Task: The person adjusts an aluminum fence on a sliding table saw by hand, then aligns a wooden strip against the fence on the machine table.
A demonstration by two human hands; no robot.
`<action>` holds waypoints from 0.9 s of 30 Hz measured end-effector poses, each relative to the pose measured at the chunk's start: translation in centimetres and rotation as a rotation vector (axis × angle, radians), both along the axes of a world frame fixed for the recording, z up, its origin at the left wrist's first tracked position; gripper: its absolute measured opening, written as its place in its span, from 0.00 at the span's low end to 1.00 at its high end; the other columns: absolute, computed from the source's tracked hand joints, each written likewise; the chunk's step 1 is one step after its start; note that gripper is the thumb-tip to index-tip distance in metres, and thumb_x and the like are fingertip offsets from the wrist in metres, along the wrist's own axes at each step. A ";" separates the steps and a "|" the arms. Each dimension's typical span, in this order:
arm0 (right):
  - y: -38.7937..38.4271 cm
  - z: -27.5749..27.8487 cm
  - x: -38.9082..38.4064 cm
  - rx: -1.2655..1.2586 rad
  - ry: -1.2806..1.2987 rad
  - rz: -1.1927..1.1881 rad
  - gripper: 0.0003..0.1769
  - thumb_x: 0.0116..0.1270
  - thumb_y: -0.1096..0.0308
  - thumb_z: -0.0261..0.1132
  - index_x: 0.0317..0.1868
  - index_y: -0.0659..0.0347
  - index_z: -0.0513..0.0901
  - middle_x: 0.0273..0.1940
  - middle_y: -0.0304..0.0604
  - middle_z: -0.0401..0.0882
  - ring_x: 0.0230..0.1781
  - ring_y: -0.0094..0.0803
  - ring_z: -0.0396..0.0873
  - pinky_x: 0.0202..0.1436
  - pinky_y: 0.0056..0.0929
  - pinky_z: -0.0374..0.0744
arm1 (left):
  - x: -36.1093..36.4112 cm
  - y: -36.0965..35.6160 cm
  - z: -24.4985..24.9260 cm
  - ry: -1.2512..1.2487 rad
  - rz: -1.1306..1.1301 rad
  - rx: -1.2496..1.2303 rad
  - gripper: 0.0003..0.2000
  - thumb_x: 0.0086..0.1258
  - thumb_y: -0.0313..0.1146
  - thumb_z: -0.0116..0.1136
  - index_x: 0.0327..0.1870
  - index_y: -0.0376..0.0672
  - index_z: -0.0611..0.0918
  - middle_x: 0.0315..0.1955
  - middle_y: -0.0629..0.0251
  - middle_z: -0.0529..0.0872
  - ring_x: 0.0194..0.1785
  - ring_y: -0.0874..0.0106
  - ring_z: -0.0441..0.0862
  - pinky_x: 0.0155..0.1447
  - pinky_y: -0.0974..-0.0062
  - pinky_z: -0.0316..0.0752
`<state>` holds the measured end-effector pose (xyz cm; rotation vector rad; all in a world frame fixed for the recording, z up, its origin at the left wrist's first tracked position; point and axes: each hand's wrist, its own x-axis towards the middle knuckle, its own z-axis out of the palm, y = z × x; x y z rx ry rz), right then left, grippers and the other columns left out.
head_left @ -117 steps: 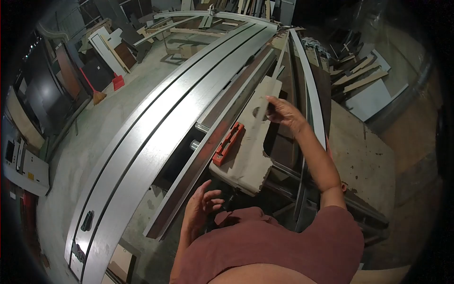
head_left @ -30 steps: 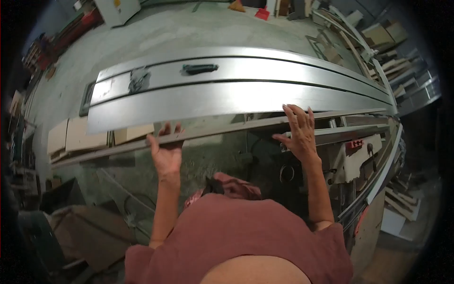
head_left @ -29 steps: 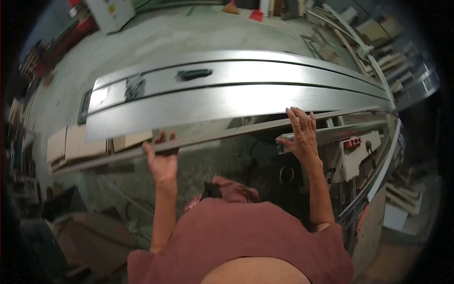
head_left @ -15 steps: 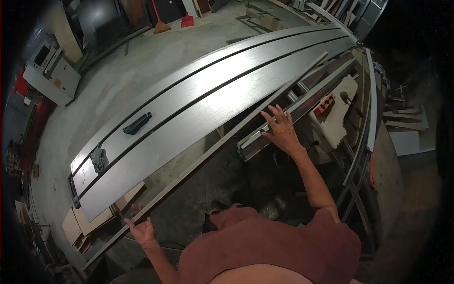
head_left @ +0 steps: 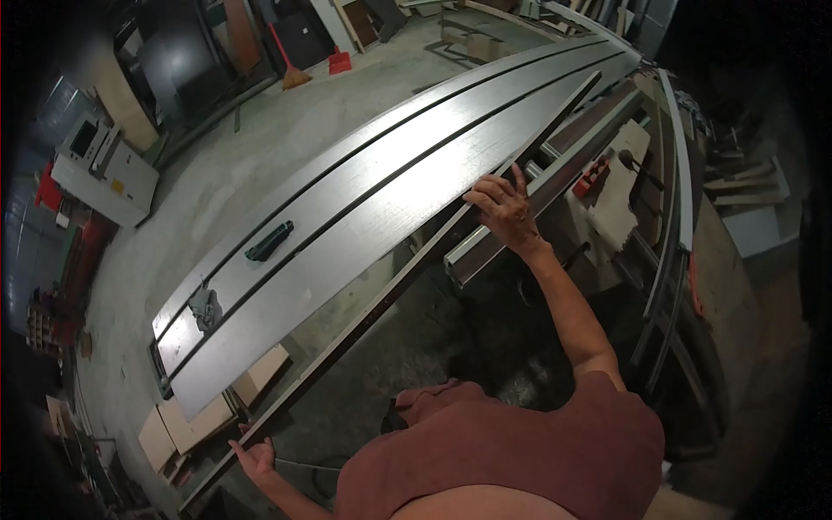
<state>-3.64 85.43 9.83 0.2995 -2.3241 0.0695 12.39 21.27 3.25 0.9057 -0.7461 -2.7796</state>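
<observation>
A long, narrow strip [head_left: 364,319], perhaps wood, runs diagonally from the lower left to the upper right, alongside the metal table [head_left: 347,204]. My right hand [head_left: 507,211] is closed over its upper part, fingers bent across the top edge. Near the lower end, my left hand [head_left: 256,459] holds the strip between thumb and fingers; some of those fingers are hidden behind it. A dark side face of the strip is visible below its pale edge. Just beyond my right hand lies a metal rail [head_left: 555,182].
On the slotted table lie a dark green tool-like object [head_left: 269,242] and a crumpled cloth [head_left: 203,309]. Boards [head_left: 195,426] lean below its near-left end. A red-fitted block [head_left: 593,177] sits at right. A white machine cabinet [head_left: 108,178] and a broom [head_left: 295,76] stand across the floor.
My right hand has gone from spread fingers to closed over the strip. The strip has turned, showing more of its dark side face. The whole view has shifted slightly.
</observation>
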 end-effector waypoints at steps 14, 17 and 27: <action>-15.4 -1.9 7.2 -0.100 -0.261 0.085 0.24 0.41 0.72 0.73 0.42 0.50 0.75 0.40 0.32 0.74 0.49 0.31 0.72 0.65 0.49 0.59 | -0.1 -10.3 3.1 0.210 0.466 -0.022 0.33 0.69 0.56 0.30 0.63 0.34 0.61 0.60 0.59 0.69 0.66 0.59 0.60 0.72 0.58 0.52; -17.8 -2.8 8.4 -0.108 -0.295 0.081 0.24 0.41 0.71 0.72 0.42 0.50 0.75 0.40 0.31 0.74 0.49 0.30 0.72 0.65 0.50 0.59 | 0.5 -12.3 3.7 0.232 0.469 -0.075 0.33 0.69 0.55 0.30 0.61 0.31 0.62 0.59 0.55 0.68 0.65 0.57 0.60 0.72 0.56 0.51; -22.4 -3.9 10.3 -0.110 -0.334 0.100 0.25 0.40 0.71 0.73 0.42 0.49 0.75 0.40 0.31 0.74 0.48 0.30 0.72 0.65 0.47 0.60 | 1.9 -17.6 3.9 0.197 0.550 -0.150 0.35 0.69 0.56 0.27 0.60 0.29 0.63 0.56 0.52 0.70 0.63 0.57 0.64 0.71 0.55 0.53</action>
